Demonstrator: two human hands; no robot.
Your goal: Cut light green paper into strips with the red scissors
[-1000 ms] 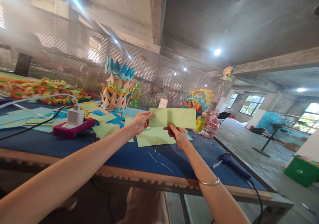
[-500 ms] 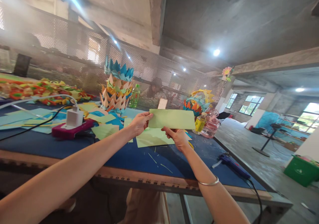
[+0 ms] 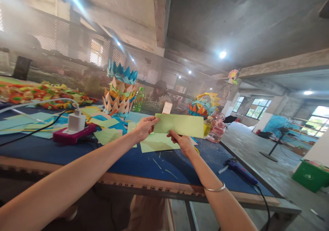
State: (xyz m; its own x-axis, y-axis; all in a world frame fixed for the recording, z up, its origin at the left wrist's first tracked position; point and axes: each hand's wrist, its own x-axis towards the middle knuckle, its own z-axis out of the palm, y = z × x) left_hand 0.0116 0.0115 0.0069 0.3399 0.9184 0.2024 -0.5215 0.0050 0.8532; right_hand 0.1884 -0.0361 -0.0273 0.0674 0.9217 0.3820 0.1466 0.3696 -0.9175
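Note:
A light green paper strip (image 3: 183, 124) is held up over the table between my two hands. My left hand (image 3: 147, 127) pinches its left end between thumb and fingers. With closed fingers, my right hand (image 3: 183, 142) grips the strip's lower edge near the middle. Under it, a larger light green paper sheet (image 3: 156, 144) lies on the blue tabletop, partly hidden by the strip and my right hand. Thin paper slivers (image 3: 157, 163) are scattered in front of that sheet.
A purple power strip (image 3: 67, 138) with a white plug (image 3: 76, 121) sits left among loose paper sheets. Stacked paper crowns (image 3: 119, 102) rise behind. Bottles, including a pink one (image 3: 216, 130), stand at right. A blue glue gun (image 3: 240, 171) lies near the table's right edge.
The strip's right end has dipped slightly and shifted a little to the right, now covering more of the yellow bottle. Both hands keep their hold on it.

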